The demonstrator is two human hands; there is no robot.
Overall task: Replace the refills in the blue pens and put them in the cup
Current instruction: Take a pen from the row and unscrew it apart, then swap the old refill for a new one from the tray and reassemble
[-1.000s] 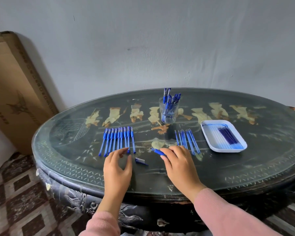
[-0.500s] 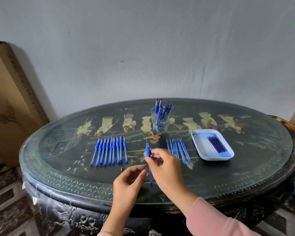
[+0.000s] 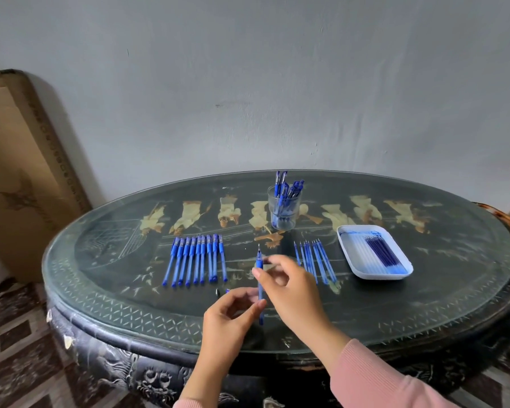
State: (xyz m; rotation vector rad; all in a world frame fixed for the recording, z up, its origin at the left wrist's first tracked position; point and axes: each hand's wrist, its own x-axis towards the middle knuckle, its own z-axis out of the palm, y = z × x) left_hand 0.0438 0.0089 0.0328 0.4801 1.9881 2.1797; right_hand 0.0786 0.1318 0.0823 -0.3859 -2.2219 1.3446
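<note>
Against a grey wall (image 3: 248, 83) stands a dark oval table (image 3: 424, 319), with a cardboard box (image 3: 18, 172) leaning far left of the cup (image 3: 283, 210). In front of the cup, the right hand (image 3: 292, 287) pinches an upright blue pen (image 3: 259, 260) near its tip, and the left hand (image 3: 230, 316) pinches its lower barrel. A white tray (image 3: 377, 277) to the cup's right holds refills. The glass cup holds blue pens. A row of pens (image 3: 196, 259) lies front-left of the cup and loose refills (image 3: 315, 259) lie front-right.

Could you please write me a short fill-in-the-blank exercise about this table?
The tray's colour is ____. The tray lies on the cup's ____ side. The right hand grips one ____.
Missing words: white; right; pen.
</note>
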